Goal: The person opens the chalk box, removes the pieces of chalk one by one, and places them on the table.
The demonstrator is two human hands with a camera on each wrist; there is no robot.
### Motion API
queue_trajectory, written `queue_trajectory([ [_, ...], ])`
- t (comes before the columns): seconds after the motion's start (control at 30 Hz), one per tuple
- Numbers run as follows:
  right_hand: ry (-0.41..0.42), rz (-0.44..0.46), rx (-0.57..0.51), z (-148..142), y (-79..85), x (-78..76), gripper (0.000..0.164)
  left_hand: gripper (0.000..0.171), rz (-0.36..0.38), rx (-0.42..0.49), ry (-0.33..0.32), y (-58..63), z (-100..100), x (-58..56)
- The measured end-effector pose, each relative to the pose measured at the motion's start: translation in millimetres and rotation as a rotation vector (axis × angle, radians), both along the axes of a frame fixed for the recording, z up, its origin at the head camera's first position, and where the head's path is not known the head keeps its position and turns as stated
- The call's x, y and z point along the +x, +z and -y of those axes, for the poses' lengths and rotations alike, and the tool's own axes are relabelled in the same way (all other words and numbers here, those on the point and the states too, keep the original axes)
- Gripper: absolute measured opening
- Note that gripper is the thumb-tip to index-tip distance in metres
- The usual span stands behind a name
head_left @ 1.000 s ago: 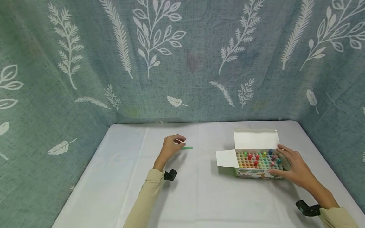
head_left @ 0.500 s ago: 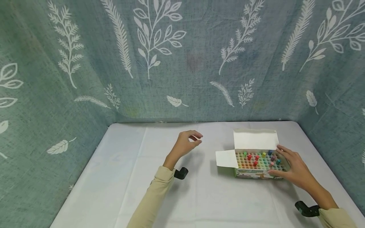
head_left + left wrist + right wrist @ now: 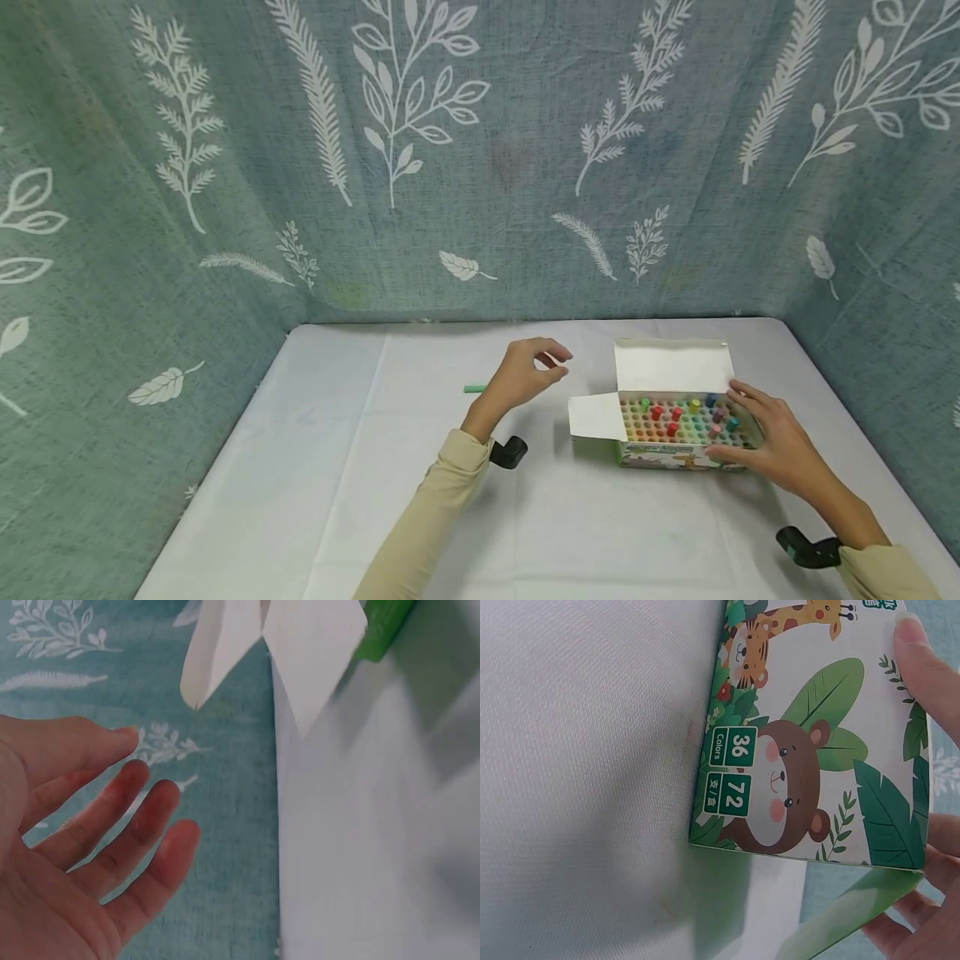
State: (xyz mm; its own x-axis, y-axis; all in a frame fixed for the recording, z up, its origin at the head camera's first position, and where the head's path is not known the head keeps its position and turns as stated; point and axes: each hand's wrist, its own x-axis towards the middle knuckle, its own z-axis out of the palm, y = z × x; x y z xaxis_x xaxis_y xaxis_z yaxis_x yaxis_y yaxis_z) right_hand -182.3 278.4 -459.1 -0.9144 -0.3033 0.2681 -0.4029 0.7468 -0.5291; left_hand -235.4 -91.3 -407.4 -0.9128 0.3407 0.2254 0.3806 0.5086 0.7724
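My left hand (image 3: 525, 373) hangs over the table, left of the box, fingers loosely curved with nothing between them. The left wrist view shows the same bare fingers (image 3: 161, 832), spread apart. A slim green stick (image 3: 475, 389) lies on the cloth behind my left wrist, which hides its right end. My right hand (image 3: 772, 437) grips the right end of an open cardboard box (image 3: 660, 457), thumb on the front and fingers at the back. Inside, a tray of holes holds several short coloured sticks (image 3: 672, 429). A bear, a tiger and a giraffe decorate the box front (image 3: 787, 780).
The box's white lid (image 3: 673, 367) stands raised at the back, and a side flap (image 3: 597, 417) sticks out to the left. White cloth (image 3: 420, 517) covers the table. A green curtain (image 3: 517, 275) with white leaves hangs behind and at both sides.
My left hand has moved right, away from the green stick, towards the box, and carries nothing. My right hand keeps its grip on the box.
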Motion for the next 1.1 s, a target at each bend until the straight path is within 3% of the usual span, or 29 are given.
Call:
queue_trajectory([
  [0.47, -0.013, 0.010, 0.000, 2, 1.3, 1.5, 0.094, 0.015, -0.031, -0.093, -0.157, -3.4, -54, 4.9],
  [0.8, -0.007, 0.006, -0.009, 2, 1.7, 1.5, 0.092, 0.016, -0.044, -0.217, -0.144, -12.2, -88, 7.2],
  [0.97, -0.009, 0.017, -0.013, 1, 3.1, 0.8, 0.093, 0.023, -0.040, -0.314, -0.159, -15.5, -104, 6.9],
  [1.1, 0.000, 0.025, -0.030, -1, 4.0, -0.1, 0.089, 0.030, -0.055, -0.468, -0.169, -17.4, -115, 7.1],
])
